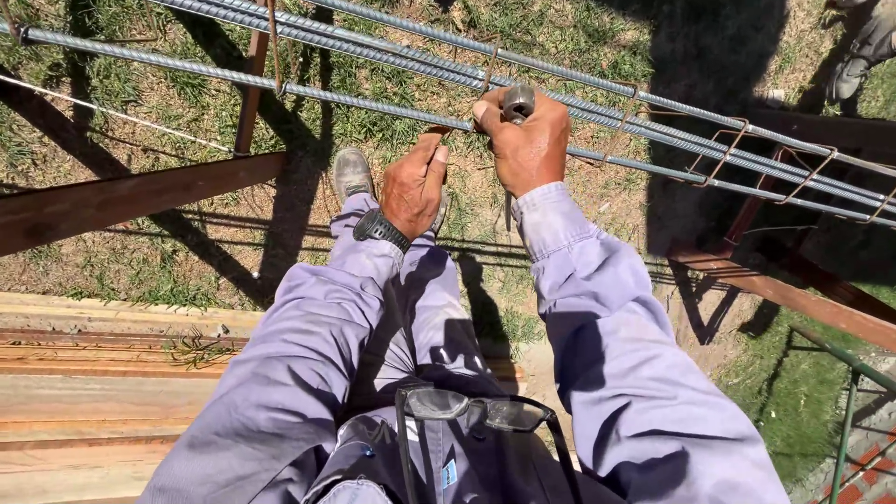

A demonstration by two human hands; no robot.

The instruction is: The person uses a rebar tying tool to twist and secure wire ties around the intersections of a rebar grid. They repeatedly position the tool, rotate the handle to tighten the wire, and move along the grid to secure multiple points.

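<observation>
Two hands work at a bundle of ribbed steel bars (373, 105) that runs across the frame above a patch of grass (168, 131). The right hand (525, 145) is closed around a metal tool (518, 101), whose round end shows above the fist right at the nearest bar. The left hand (413, 187), with a black watch (380, 228) at the wrist, sits just beside it and slightly lower, fingers pinched together on a thin wire (446, 140) near the same bar. Rust-coloured wire ties (723, 149) loop around the bars further along to the right. Both arms wear pale lilac sleeves, and a pair of glasses (476, 409) hangs at the chest. Wooden planks (84, 392) lie at lower left, and a worn shoe (352, 173) rests on the grass below the hands
</observation>
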